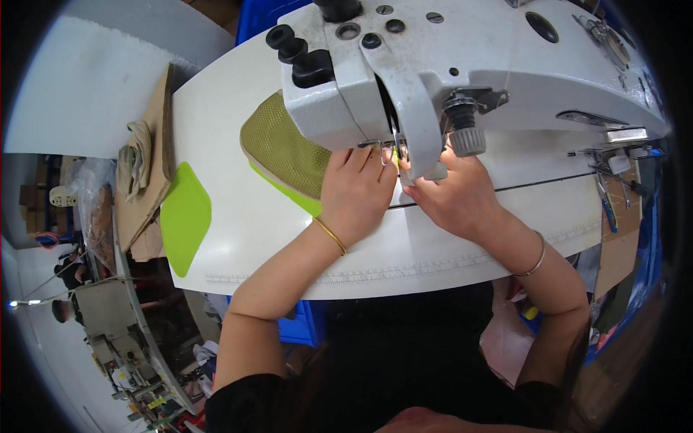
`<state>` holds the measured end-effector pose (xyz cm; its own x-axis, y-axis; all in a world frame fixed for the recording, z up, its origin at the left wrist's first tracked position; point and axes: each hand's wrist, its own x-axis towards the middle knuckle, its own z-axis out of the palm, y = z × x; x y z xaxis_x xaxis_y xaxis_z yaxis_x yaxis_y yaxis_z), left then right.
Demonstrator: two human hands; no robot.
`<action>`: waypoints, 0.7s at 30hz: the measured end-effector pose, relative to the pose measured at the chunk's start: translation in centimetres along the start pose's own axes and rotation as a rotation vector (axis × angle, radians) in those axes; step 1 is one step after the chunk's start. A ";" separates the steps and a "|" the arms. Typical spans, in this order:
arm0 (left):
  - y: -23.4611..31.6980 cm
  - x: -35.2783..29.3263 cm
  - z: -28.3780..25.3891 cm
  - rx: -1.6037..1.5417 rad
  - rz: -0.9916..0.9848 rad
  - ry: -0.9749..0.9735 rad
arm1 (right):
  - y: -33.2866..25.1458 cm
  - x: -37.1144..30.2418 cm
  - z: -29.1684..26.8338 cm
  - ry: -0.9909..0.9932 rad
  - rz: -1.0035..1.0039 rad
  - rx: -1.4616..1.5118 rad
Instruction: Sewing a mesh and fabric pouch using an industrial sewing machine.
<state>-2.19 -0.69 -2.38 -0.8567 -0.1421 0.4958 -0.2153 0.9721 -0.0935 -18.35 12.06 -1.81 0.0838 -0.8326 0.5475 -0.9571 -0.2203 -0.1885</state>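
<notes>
A white sewing machine (346, 108) stands over the pale work surface. An olive mesh fabric piece (281, 141) with a lime-green underside lies left of its needle area. My left hand (359, 191) rests on the right end of this piece, its fingers laid forward beside the presser foot (401, 173); the machine head covers some fingertips. Close to the foot's right side, my right hand (458, 195) has its fingers bent together, thumb near the foot. What lies between those fingers is hidden. A lime-green fabric piece (186, 220) lies flat at the table's left edge.
Folded beige cloth (135, 162) sits on cardboard (155, 151) at the left. Along the front edge runs a printed ruler scale (346, 275). Thread snips (606, 206) lie at the right, by a cardboard sheet (617, 252). A blue bin (299, 325) stands beneath the table.
</notes>
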 end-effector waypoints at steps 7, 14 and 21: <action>-0.3 0.2 -0.5 -0.020 -0.039 -0.014 | 0.5 0.1 -0.9 -0.042 0.499 0.411; -3.4 0.9 -4.6 -0.238 -0.006 0.022 | 0.8 2.3 -1.5 -0.055 1.112 1.543; -6.3 0.3 -5.2 -0.327 0.181 -0.144 | 1.4 2.9 0.7 0.075 1.183 1.614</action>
<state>1.35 -5.92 2.82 -0.9290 0.0349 0.3684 0.0859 0.9887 0.1231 -19.30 9.01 -1.05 -0.3343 -0.8723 -0.3568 0.5694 0.1147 -0.8140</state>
